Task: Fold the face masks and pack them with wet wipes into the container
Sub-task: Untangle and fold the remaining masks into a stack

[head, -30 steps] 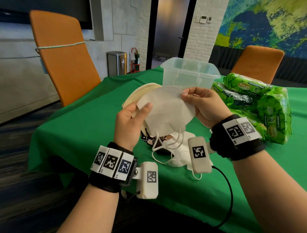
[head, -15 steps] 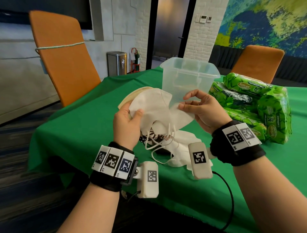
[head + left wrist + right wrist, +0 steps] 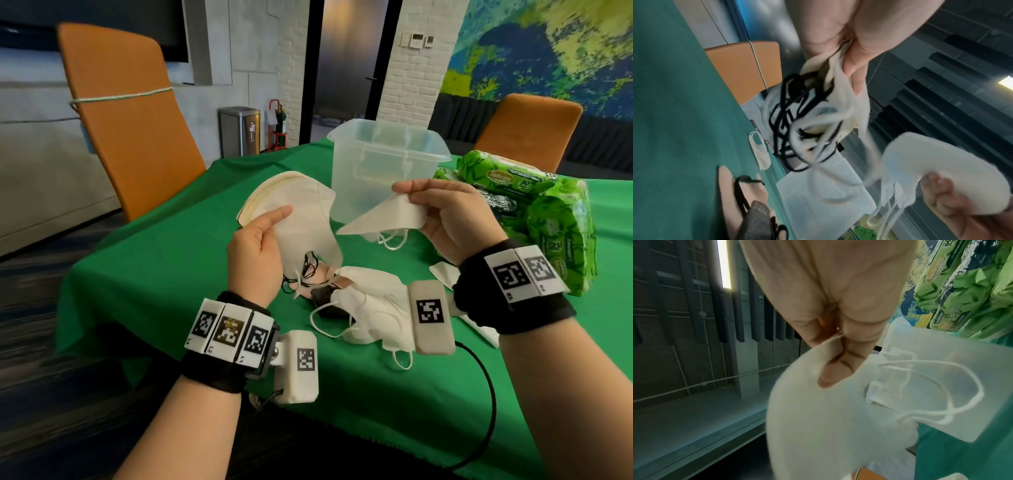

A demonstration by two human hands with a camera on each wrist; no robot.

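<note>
My left hand (image 3: 267, 233) grips a stack of white and cream face masks (image 3: 301, 209), held up over the green table, with black and white ear loops (image 3: 797, 123) dangling below it. My right hand (image 3: 435, 209) pinches a single flat white mask (image 3: 383, 216) by one end, its loops hanging down, just in front of the clear plastic container (image 3: 387, 161). The container stands upright and lidless at the table's middle. Green wet wipe packs (image 3: 541, 212) are piled to its right. In the right wrist view the thumb and fingers (image 3: 838, 363) clamp the white mask (image 3: 818, 418) beside the container (image 3: 941, 394).
More white masks (image 3: 370, 305) and a black one (image 3: 325, 298) lie loose on the green tablecloth (image 3: 171, 267) below my hands. Orange chairs stand at the far left (image 3: 130, 120) and far right (image 3: 527, 130). The table's near edge runs just under my wrists.
My right hand has pulled one white mask off the stack and carried it to the right, toward the container. The left hand keeps the remaining masks, now tilted left.
</note>
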